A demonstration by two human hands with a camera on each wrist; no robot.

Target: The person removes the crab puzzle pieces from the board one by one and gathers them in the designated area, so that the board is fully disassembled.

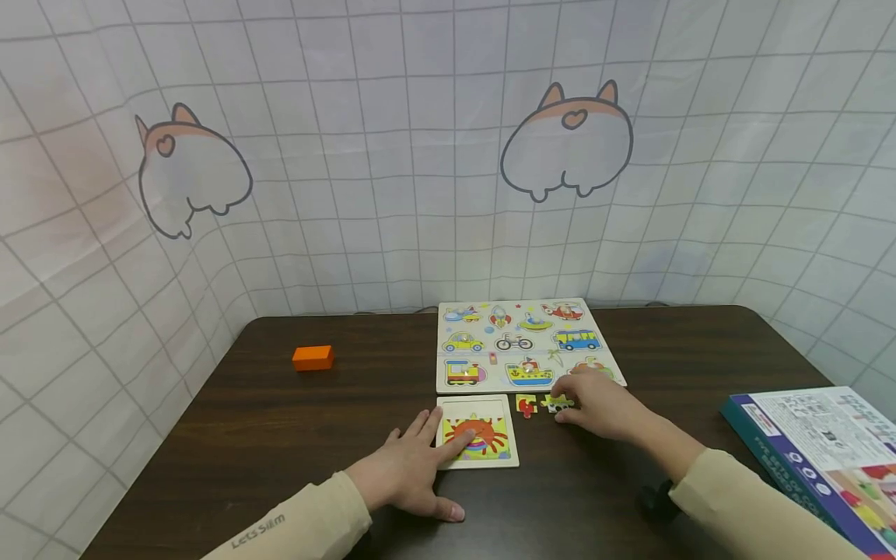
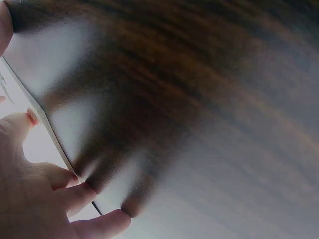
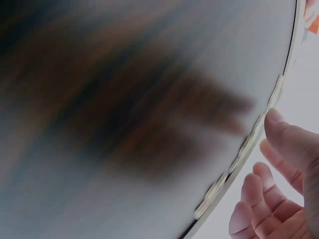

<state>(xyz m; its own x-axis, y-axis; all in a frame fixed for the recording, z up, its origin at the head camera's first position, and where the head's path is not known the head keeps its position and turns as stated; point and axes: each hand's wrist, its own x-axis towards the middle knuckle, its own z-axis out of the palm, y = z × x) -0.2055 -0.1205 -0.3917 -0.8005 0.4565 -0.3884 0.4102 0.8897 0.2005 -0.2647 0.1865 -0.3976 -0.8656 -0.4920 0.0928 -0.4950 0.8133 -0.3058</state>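
Observation:
My left hand (image 1: 415,473) lies with spread fingers at the left side of a small framed jigsaw tray (image 1: 476,400). Its index finger touches the red crab picture (image 1: 490,430) inside, while the thumb rests on the table. Right of the tray lie a red-and-yellow jigsaw piece (image 1: 526,405) and a green-and-white jigsaw piece (image 1: 556,404). Beside the green piece, my right hand (image 1: 603,404) has loosely bent fingers over the lower edge of a large puzzle board (image 1: 495,379). The right wrist view shows thumb (image 3: 294,142) and fingers apart, nothing held between them.
The board, with vehicle pictures, lies flat at the back, against the tray's upper edge. An orange block (image 1: 313,358) sits on the dark table (image 1: 280,435) at the left. A colourful box (image 1: 812,459) lies at the right edge, near the right sleeve. Behind hangs a checked curtain (image 1: 378,233).

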